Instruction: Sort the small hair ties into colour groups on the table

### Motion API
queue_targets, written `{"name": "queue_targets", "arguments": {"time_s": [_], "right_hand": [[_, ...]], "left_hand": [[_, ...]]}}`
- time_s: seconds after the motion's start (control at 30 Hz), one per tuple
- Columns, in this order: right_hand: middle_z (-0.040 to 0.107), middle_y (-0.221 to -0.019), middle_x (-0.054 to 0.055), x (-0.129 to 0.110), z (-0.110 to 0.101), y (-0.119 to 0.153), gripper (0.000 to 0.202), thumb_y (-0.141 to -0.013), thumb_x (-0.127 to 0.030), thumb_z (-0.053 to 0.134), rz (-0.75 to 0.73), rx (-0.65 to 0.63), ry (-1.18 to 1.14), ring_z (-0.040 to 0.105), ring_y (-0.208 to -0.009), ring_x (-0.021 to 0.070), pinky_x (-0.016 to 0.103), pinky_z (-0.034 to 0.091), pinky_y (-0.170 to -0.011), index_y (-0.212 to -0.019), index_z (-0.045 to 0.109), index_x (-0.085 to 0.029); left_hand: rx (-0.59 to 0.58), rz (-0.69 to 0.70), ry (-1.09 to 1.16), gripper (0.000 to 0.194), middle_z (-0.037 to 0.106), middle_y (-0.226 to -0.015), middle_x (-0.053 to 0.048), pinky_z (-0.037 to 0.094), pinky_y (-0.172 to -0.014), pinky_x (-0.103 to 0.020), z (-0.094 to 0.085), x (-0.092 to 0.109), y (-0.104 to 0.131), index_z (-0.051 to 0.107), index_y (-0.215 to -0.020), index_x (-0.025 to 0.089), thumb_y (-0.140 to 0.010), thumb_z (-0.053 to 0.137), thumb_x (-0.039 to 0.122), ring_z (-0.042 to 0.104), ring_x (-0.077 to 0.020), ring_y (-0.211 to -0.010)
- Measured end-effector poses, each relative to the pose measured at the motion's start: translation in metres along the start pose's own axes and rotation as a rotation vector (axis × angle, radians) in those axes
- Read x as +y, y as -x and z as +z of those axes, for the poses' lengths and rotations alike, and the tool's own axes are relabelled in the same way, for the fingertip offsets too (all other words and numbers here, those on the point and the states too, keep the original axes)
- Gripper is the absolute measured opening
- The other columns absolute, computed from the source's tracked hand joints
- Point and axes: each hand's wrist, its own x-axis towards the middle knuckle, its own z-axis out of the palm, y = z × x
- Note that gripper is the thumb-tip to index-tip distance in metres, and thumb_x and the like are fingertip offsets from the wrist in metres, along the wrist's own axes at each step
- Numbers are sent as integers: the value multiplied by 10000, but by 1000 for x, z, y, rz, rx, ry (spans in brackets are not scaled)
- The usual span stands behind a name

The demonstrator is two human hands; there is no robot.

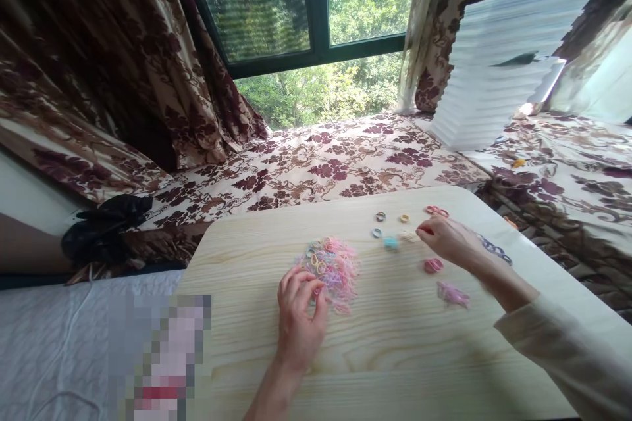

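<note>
A loose pile of small pastel rings (338, 270), mostly pink and lilac, lies mid-table. At its lower left edge is my left hand (302, 306), fingers curled, thumb and fingertips close together; what they hold, if anything, is too small to name. My right hand (447, 240) reaches over the right side with its fingers pinched, tips beside a cream cluster (407, 236); anything between them is hidden. Around it lie a coral cluster (437, 211), a dark pink one (433, 266), a lilac one (453, 295), a teal one (390, 243) and dark purple rings (496, 249).
The pale wooden table (247, 342) stands by a flower-patterned window seat (336, 158). A black bag (106, 227) rests at the left. White rippled sheets (494, 72) stand at the back right. A blurred-out patch covers the lower left.
</note>
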Motion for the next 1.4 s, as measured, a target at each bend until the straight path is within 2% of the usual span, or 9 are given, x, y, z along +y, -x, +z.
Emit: {"name": "queue_targets", "arguments": {"time_s": [0.1, 0.2, 0.33, 0.43, 0.6, 0.83, 0.97, 1.27, 1.4], "right_hand": [[727, -842, 74, 3, -15, 14, 295, -854, -323, 494, 24, -35, 5, 621, -688, 200, 288, 380, -568, -713, 739, -236], [728, -918, 64, -3, -23, 43, 336, -884, -381, 459, -20, -3, -53, 647, -725, 194, 289, 409, -600, -753, 736, -243], [705, -827, 50, -33, -10, 90, 399, -915, -466, 433, -185, 55, -278, 615, -609, 154, 283, 432, -575, -760, 728, -247], [680, -758, 46, -62, 6, 111, 396, -933, -450, 432, -230, -14, -416, 618, -603, 151, 275, 455, -572, -756, 722, -248], [671, -760, 48, -93, 32, 106, 402, -940, -435, 420, -227, -55, -565, 622, -606, 149, 276, 479, -571, -753, 710, -229], [694, -835, 41, -101, 56, 97, 331, -931, -420, 461, -286, 69, -616, 670, -741, 164, 274, 524, -685, -826, 718, -241], [702, -836, 32, -100, 59, 100, 297, -922, -408, 488, -317, 141, -593, 677, -757, 162, 270, 530, -708, -844, 724, -246], [717, -891, 43, -95, 62, 102, 287, -916, -433, 498, -309, 84, -598, 687, -809, 184, 283, 546, -748, -877, 735, -276], [703, -905, 36, -95, 66, 105, 284, -918, -441, 497, -278, 116, -633, 679, -822, 188, 293, 539, -769, -878, 732, -286]], "left_hand": [[2, 2, 7, 141, 632, -953, -66, 468, -1007, -503, -1, 1, 0, 656, -889, 209, -880, 551, 115, 526, -265, -1145], [14, 0, 8, 150, 628, -944, -64, 470, -1006, -504, -1, 1, 0, 657, -891, 211, -873, 550, 106, 532, -263, -1128], [19, -8, 9, 155, 629, -941, -60, 468, -1017, -497, 0, 2, -1, 657, -887, 212, -859, 559, 95, 538, -255, -1116], [27, -19, 12, 163, 632, -939, -60, 462, -1028, -501, 0, 3, -1, 656, -883, 211, -851, 559, 85, 541, -252, -1110], [56, -49, 47, 190, 645, -950, -57, 457, -1044, -498, 0, 3, -3, 649, -947, 215, -850, 550, 84, 552, -249, -1116], [99, -153, 104, 245, 677, -1001, -58, 455, -1048, -483, -2, 2, -2, 633, -1015, 218, -847, 525, 76, 552, -250, -1159], [118, -216, 151, 245, 682, -1016, -58, 456, -1045, -471, -5, 3, -2, 635, -1012, 218, -848, 516, 79, 550, -246, -1171], [134, -327, 196, 214, 671, -1093, -76, 471, -1038, -440, -8, 2, -2, 657, -991, 210, -883, 495, 122, 553, -236, -1195], [153, -359, 200, 202, 669, -1098, -83, 469, -1045, -431, -8, 3, -2, 663, -975, 203, -892, 493, 132, 568, -232, -1186]]}}
